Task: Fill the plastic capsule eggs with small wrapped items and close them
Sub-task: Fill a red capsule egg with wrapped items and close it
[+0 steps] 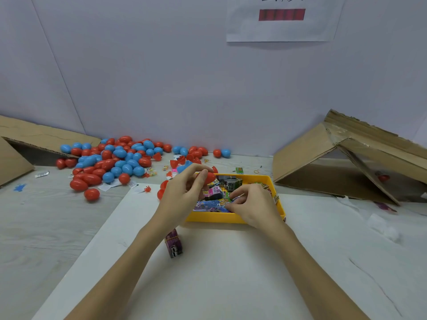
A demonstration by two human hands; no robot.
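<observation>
Two torn cardboard boxes (346, 158) flank a table (46, 227) whose far edge carries a heap of red and blue capsule eggs (111, 160), while a yellow tray (231, 218) of small wrapped items (211, 204) sits at the far edge of a white sheet (219, 262). Over the tray, the left hand (182, 192) grips a red egg (209, 177). The right hand (251, 204) pinches a wrapped packet (228, 199) inside the tray.

Left hand (184, 192) raised, fingers curled gripping; right hand (251, 204) lowered, pinching.
</observation>
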